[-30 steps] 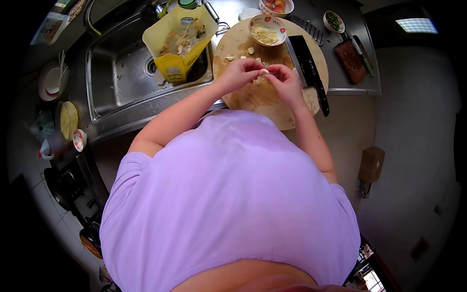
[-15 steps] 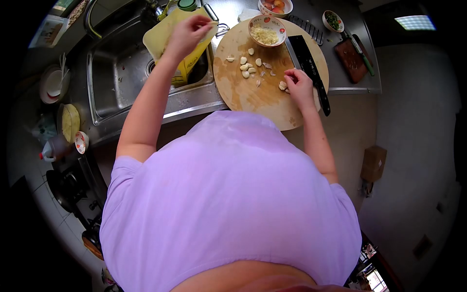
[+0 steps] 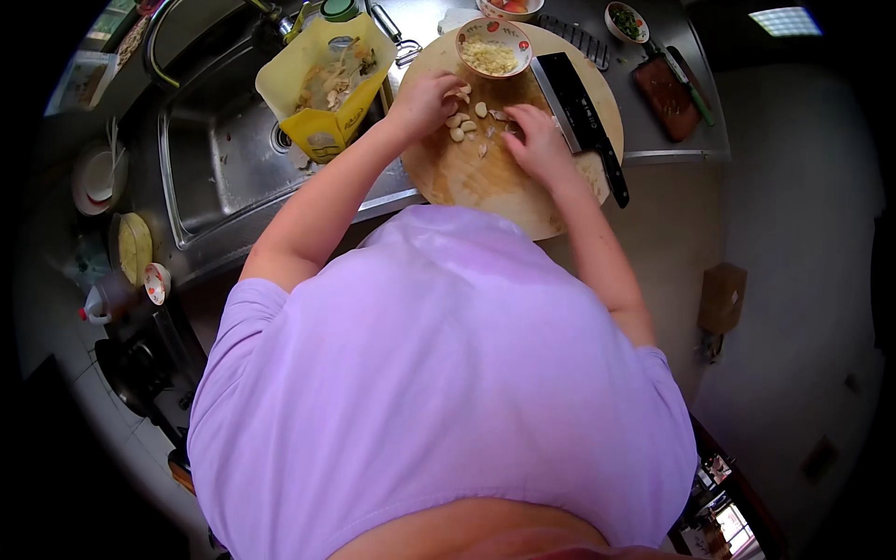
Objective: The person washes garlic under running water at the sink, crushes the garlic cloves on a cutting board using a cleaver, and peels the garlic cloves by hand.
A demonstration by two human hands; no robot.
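Observation:
My left hand [image 3: 429, 105] is over the left part of the round wooden board [image 3: 467, 177], its fingers closed round a pale bit that looks like garlic. My right hand [image 3: 539, 142] rests on the board with its fingers apart, touching or beside thin bits of peel [image 3: 498, 116]. Several peeled garlic cloves [image 3: 456, 134] lie between the hands. Behind them stands a patterned bowl of chopped garlic [image 3: 492, 58]. A black cleaver [image 3: 574, 98] lies on the board, just right of my right hand.
Left of the board, a yellow bag [image 3: 322, 127] with scraps stands at the sink [image 3: 219, 177]. To the right are a small bowl of chopped greens [image 3: 627, 22] and a brown board [image 3: 667, 98] with a green-handled knife [image 3: 696, 101]. A whisk [image 3: 397, 35] lies behind.
My left hand has come back from above the yellow bag to the board. My right hand has moved left from the board's right side towards the peel, and its fingers have spread.

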